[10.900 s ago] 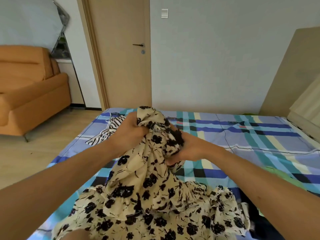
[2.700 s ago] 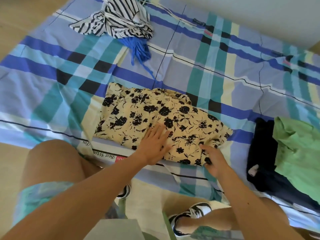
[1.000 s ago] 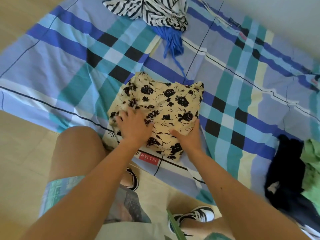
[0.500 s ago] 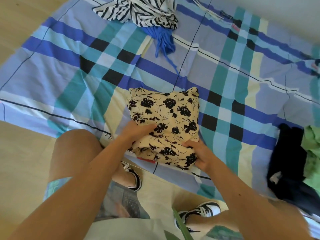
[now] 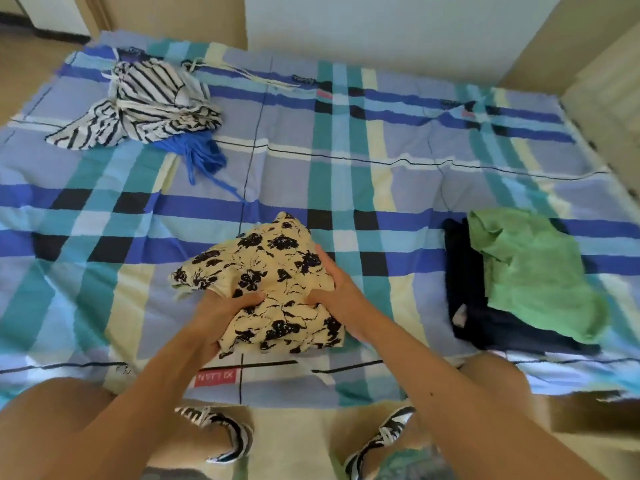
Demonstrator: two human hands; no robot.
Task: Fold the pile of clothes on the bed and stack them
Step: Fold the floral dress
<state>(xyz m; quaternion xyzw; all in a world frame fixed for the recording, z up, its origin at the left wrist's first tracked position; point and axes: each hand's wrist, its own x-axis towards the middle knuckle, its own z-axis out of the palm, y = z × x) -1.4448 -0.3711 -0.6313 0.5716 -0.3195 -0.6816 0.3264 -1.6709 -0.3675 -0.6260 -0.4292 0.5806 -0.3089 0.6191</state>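
So we're looking at both hands on the folded floral garment (image 5: 273,268), and the grip is clamped tight on it. The left hand (image 5: 221,313) is pinching the near-left corner with the thumb on top, and the right hand (image 5: 343,292) is wrapping the right edge. It's thin, crinkly cream cloth with black flower prints, bunched into a lumpy, roughly square bundle with one corner poking up at the far side. It's sitting over the near edge of the bed (image 5: 346,150), and we're not able to tell whether it's resting on the cover or lifted off it.

The fingers under the bundle are hidden from us. The cover is a plaid in blue, teal, pale yellow and black. Just below the bundle we're spotting a red label (image 5: 214,377), upside down to us, seemingly reading "XI LIAN".

Off to the right, a rumpled green garment (image 5: 533,271) is lying on a dark navy one (image 5: 485,320), mostly covering it. Far left, a black-and-white striped garment (image 5: 145,102) is heaped over a blue stringy one (image 5: 201,154). Striped sneakers (image 5: 221,431) are showing on the floor.
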